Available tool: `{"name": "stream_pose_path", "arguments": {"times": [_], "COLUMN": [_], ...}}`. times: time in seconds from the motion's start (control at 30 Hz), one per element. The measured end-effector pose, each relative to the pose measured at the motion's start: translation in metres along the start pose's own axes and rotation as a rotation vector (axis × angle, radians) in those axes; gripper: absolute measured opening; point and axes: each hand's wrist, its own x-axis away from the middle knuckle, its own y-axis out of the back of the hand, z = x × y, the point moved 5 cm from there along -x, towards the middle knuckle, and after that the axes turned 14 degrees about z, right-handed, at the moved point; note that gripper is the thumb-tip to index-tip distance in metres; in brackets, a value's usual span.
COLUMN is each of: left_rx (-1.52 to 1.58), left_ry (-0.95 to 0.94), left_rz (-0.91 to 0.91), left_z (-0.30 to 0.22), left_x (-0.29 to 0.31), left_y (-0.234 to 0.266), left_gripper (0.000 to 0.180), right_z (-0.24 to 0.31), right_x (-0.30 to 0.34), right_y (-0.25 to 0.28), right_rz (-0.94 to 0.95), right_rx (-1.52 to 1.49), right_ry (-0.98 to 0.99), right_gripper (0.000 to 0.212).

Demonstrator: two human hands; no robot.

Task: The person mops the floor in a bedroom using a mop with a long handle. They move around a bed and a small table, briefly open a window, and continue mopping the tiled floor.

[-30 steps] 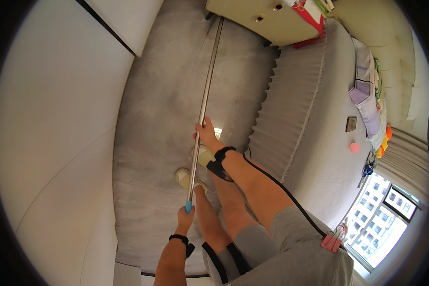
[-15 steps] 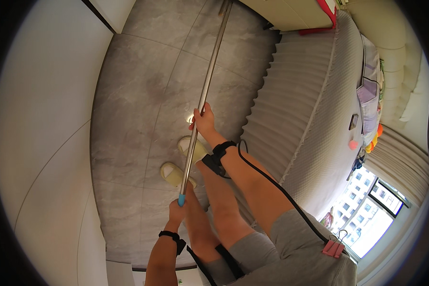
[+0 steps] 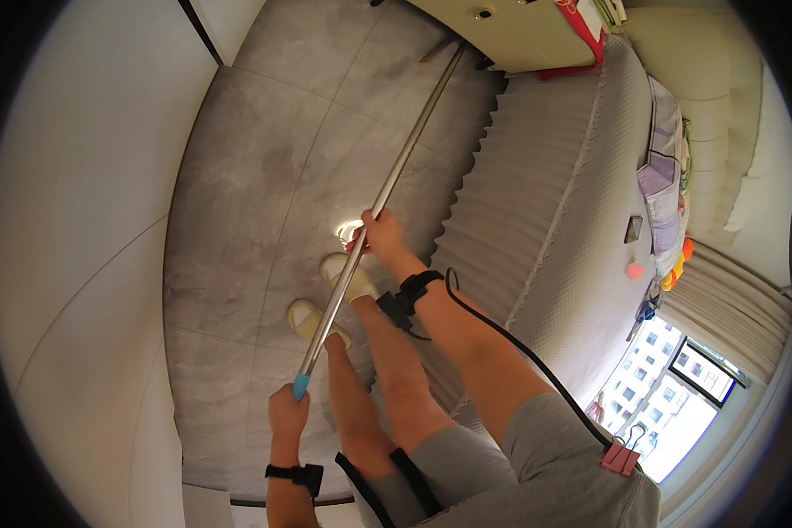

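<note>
A long silver metal pole (image 3: 405, 158) with a blue end grip (image 3: 300, 385) slants across the view from lower left to upper right. My left hand (image 3: 288, 412) is closed around the pole's near end, just below the blue part. Further up the shaft, my right hand (image 3: 381, 236) is wrapped round the metal. The far end reaches in under a cream cabinet (image 3: 502, 40), so what it carries there is hidden. A bright patch of light shows on the floor beside my right hand.
Grey tiled floor (image 3: 238, 176) lies beneath, with my feet in pale slippers (image 3: 308, 321). To the right stands a bed (image 3: 559, 255) with a pleated grey skirt. White cabinet doors (image 3: 88, 220) run along the left. A black cable (image 3: 537, 361) runs along my right arm.
The pole has tilted: its near end moved left and toward me with my left hand, its far end swung right under the cabinet. Both hands keep their hold. The view shifted slightly.
</note>
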Motion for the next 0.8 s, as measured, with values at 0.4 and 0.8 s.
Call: {"name": "stream_pose_path", "arguments": {"times": [0.4,0.8], "left_rx": [-0.287,-0.323], "left_ry": [0.249,0.355], "left_rz": [-0.144,0.040], "left_z": [0.042,0.122], "left_x": [0.167,0.316], "left_y": [0.064,0.026], "left_gripper": [0.015,0.031], "right_z": [-0.061,-0.150], "right_x": [0.102,0.221], "right_y": [-0.094,-0.148], "right_rz": [0.257,0.326], "right_rx": [-0.163,-0.227], "right_ry": [-0.215,-0.413], "right_gripper": [0.021,0.016]}}
